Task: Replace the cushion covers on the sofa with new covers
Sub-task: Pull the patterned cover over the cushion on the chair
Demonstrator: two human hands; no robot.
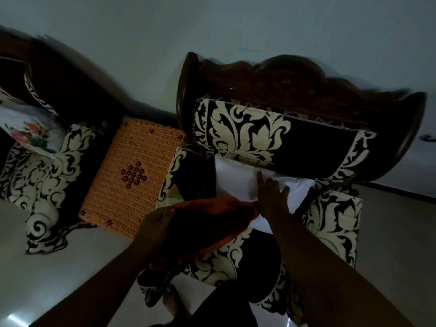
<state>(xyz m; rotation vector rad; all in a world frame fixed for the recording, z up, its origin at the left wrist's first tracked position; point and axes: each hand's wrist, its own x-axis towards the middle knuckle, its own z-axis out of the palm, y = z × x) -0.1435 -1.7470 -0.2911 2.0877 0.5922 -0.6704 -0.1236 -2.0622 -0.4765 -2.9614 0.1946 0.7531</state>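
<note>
A white cushion insert (238, 178) lies on the seat of a carved wooden armchair (295, 81) with black and cream floral upholstery. An orange cover (212, 223) wraps the insert's near end, its mouth gaping open. My left hand (155, 227) grips the cover's left edge. My right hand (271, 197) rests on the white insert at the cover's mouth, forefinger stretched out along the fabric. The part of the insert inside the cover is hidden.
A small table with an orange crocheted cloth (132, 175) stands between the armchair and a second matching sofa (47, 175) on the left. A floral-printed white cushion (30, 131) lies on that sofa. Pale floor spreads below, a grey wall behind.
</note>
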